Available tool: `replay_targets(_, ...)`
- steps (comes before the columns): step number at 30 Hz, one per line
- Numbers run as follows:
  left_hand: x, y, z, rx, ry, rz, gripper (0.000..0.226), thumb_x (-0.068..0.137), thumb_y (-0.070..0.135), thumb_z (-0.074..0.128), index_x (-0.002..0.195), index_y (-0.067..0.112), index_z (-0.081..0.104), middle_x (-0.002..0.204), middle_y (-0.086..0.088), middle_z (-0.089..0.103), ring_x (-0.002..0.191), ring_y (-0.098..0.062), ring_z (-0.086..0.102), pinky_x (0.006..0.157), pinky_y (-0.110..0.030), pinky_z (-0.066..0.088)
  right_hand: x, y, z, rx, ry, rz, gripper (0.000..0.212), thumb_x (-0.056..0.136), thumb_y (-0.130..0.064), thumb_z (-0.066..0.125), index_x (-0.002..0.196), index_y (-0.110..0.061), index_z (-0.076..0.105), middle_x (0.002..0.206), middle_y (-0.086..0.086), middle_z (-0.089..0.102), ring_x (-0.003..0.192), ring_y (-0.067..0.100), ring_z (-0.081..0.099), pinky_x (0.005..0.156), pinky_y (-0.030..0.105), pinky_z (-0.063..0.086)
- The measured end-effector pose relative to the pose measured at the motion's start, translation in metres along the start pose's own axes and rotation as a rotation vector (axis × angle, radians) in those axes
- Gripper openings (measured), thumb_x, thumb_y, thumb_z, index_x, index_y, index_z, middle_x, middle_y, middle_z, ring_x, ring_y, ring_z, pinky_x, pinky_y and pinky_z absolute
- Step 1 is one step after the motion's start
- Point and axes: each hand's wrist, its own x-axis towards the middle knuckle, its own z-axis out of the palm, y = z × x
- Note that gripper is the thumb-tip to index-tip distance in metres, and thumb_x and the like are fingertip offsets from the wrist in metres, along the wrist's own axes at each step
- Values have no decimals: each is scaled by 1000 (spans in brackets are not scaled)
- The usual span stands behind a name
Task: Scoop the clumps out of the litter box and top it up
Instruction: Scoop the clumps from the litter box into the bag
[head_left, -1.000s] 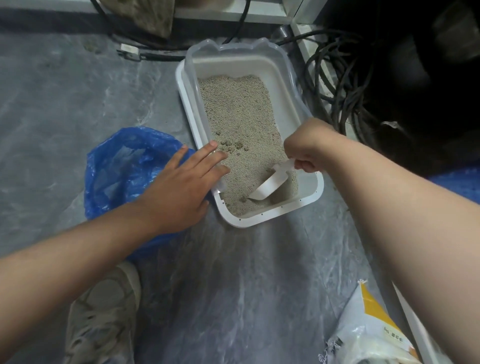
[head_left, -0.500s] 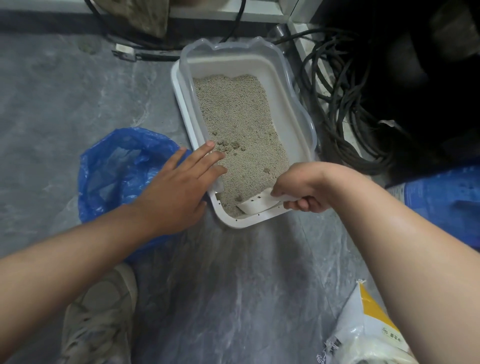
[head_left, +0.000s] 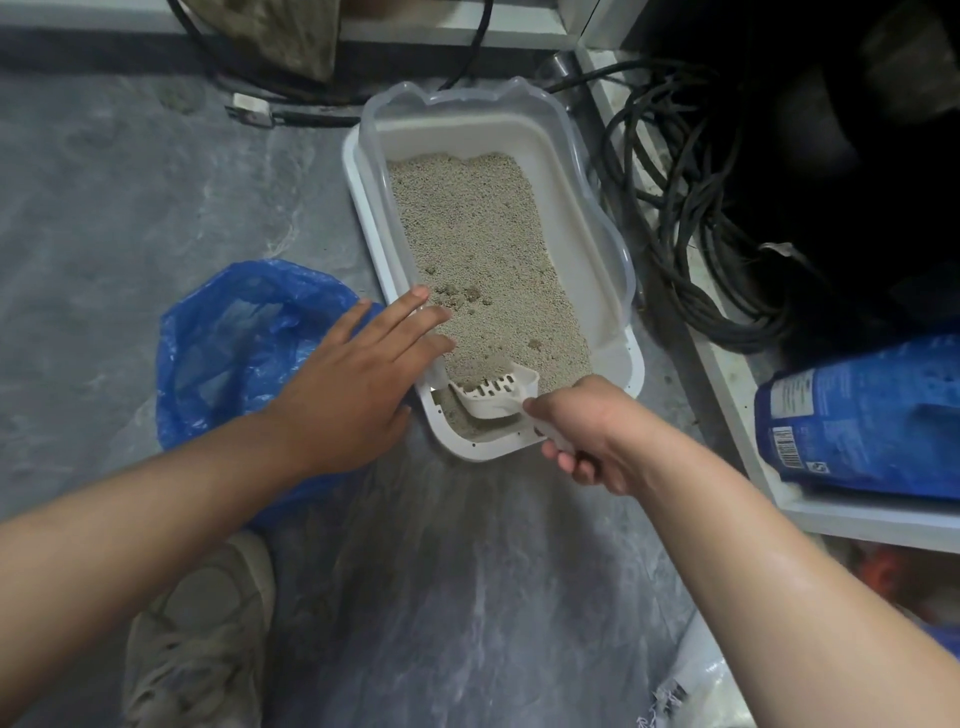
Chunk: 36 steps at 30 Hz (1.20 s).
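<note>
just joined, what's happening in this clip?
A person is cleaning a white plastic litter box on a grey floor. The right hand grips the handle of a white slotted scoop, whose bowl sits in the grey litter at the box's near end. The left hand lies flat, fingers straight, on the box's near left rim. A small cluster of clumps remains just beyond the fingertips. An open blue plastic bag waits left of the box.
</note>
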Motion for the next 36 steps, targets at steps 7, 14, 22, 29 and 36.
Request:
replay_targets(7,2,1,1,8,3,1,72,78,21,67,145,24,42,163,2,27,157,-18,3,122,-57,20,5,2,-32,-93,81,56,27,91,-30,53,78,-9,61,60,7,58,45,17,40,46,19,25)
replay_targets(14,3,2,2,7,2,-5,73,78,21,67,146,26,41,164,3,26,157,-16,0,122,-57,20,19,11,-41,-47,100,80,23,91,-32,53,89,-9,59,51,3,55,42,15,40,46,21,26)
replay_targets(22,3,0,3,17,-1,4,75,77,21,68,146,26,40,164,3,25,157,-17,0,122,-58,19,33,11,-46,-32,95,-38,26,94,-32,56,93,-7,61,51,4,53,36,14,40,40,21,26)
replay_targets(29,4,0,3,21,-23,2,77,78,24,68,148,27,38,166,4,21,156,-15,-5,123,-57,16,33,4,-44,-56,146,-158,17,93,-23,56,88,-7,57,52,10,52,33,16,35,38,18,25)
replay_targets(36,3,0,2,14,-14,0,75,78,23,67,147,27,39,165,4,22,157,-15,-4,123,-57,16,10,-8,-73,-236,77,-29,20,93,-22,55,83,-6,60,42,0,47,29,11,32,35,13,22)
